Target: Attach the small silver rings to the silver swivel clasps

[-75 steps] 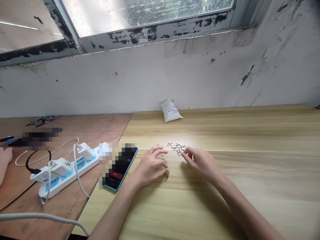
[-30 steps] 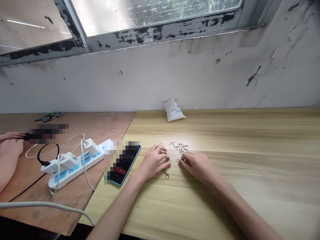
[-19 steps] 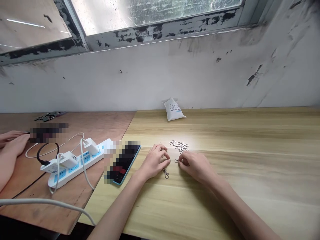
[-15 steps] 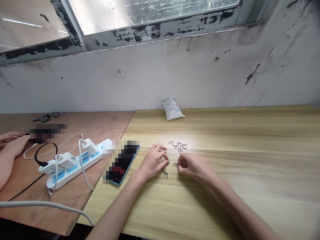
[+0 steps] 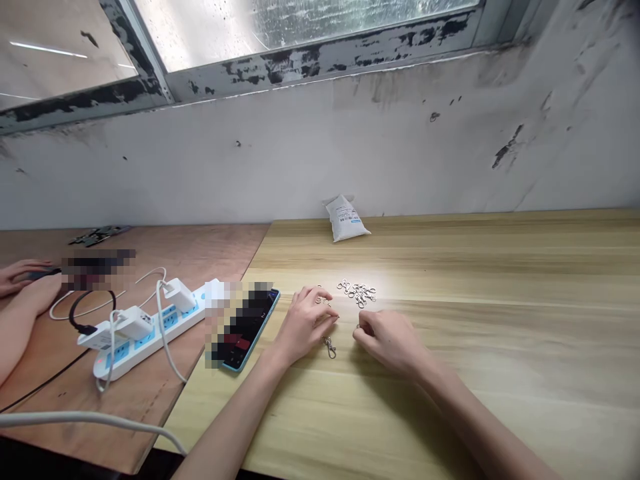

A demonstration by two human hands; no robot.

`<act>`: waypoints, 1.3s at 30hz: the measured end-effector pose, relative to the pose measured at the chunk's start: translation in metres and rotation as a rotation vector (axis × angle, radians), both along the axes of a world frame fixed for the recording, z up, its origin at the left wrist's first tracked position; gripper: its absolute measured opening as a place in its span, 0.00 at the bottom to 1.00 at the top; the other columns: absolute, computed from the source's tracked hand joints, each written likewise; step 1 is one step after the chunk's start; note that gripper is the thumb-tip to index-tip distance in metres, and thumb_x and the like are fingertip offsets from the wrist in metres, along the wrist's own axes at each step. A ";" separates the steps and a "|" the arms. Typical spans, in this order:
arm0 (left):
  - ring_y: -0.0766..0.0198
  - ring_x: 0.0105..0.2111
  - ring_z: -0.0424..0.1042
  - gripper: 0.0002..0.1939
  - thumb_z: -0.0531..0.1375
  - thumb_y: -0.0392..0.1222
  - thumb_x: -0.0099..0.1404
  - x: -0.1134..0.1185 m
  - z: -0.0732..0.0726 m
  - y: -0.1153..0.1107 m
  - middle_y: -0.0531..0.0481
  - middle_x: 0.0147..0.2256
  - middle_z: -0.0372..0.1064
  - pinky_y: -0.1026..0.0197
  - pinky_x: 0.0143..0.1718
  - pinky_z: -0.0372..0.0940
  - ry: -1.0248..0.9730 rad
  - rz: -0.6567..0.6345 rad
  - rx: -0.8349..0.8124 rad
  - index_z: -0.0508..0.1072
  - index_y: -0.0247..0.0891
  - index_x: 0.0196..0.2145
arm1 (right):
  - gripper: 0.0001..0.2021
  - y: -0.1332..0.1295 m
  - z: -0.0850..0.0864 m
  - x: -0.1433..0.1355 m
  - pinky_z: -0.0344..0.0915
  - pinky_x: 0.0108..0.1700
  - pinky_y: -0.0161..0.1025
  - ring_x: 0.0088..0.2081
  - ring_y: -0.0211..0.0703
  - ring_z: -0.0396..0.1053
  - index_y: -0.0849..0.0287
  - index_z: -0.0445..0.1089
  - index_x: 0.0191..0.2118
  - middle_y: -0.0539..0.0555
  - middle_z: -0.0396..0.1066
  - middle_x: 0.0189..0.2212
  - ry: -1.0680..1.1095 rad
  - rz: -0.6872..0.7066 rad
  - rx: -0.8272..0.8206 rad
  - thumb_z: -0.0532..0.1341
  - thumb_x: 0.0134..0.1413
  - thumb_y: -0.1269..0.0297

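My left hand point(image 5: 303, 327) rests on the wooden table with thumb and index fingertip pressed together; whatever lies in that pinch is too small to make out. Small metal rings point(image 5: 319, 300) show through the gap between its fingers. Just below its thumb lies a metal swivel clasp point(image 5: 330, 348). To the right, my right hand point(image 5: 387, 337) is closed, thumb against curled fingers, around a swivel clasp point(image 5: 358, 327) that is mostly hidden. Beyond both hands is a loose pile of silver swivel clasps point(image 5: 361, 293).
A phone point(image 5: 250, 330) lies left of my left arm. A white power strip point(image 5: 155, 331) with chargers and cables sits on the adjoining brown table point(image 5: 220, 243). A white plastic packet point(image 5: 346, 220) lies near the wall. Another person's hands point(image 5: 37, 290) are at far left.
My right hand has turned, so the clasp in its fingers is now mostly covered. My left hand has shifted slightly, showing more of the rings and the clasp beside it.
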State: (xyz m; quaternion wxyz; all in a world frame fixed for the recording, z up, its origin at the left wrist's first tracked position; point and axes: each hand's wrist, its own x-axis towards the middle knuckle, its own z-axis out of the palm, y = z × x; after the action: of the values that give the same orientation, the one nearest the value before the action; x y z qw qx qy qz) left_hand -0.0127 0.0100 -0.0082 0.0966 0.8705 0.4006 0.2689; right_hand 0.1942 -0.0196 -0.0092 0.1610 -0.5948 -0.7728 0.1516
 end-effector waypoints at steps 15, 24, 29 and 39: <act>0.60 0.39 0.70 0.08 0.58 0.32 0.64 0.002 0.001 -0.002 0.50 0.35 0.76 0.56 0.43 0.64 -0.092 -0.009 -0.054 0.76 0.39 0.38 | 0.07 0.010 -0.012 0.003 0.59 0.23 0.33 0.22 0.35 0.63 0.57 0.64 0.33 0.52 0.74 0.29 0.764 0.083 -0.139 0.58 0.56 0.60; 0.61 0.38 0.73 0.05 0.58 0.34 0.66 0.001 0.000 -0.003 0.50 0.36 0.75 0.59 0.43 0.66 -0.120 0.004 -0.140 0.74 0.39 0.37 | 0.15 0.007 -0.005 0.001 0.65 0.24 0.35 0.20 0.33 0.67 0.59 0.69 0.36 0.55 0.76 0.35 0.880 0.108 -0.218 0.58 0.59 0.51; 0.62 0.40 0.73 0.04 0.58 0.35 0.66 0.000 -0.001 -0.001 0.50 0.38 0.75 0.59 0.44 0.67 -0.188 0.002 -0.128 0.73 0.39 0.36 | 0.12 0.006 -0.006 0.001 0.63 0.25 0.34 0.22 0.35 0.66 0.58 0.71 0.35 0.50 0.71 0.24 0.841 0.096 -0.118 0.61 0.57 0.53; 0.55 0.60 0.58 0.03 0.59 0.36 0.66 0.000 0.001 -0.001 0.49 0.53 0.69 0.47 0.59 0.55 -0.110 0.032 0.001 0.72 0.41 0.34 | 0.08 0.006 -0.008 0.000 0.68 0.36 0.40 0.36 0.43 0.72 0.54 0.74 0.37 0.54 0.76 0.39 0.646 0.144 0.281 0.58 0.61 0.60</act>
State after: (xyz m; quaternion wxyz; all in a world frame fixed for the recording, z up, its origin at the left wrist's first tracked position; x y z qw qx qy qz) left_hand -0.0126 0.0091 -0.0069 0.1138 0.8480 0.4083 0.3181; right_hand 0.1940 -0.0137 -0.0169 0.4661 -0.4321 -0.7355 0.2349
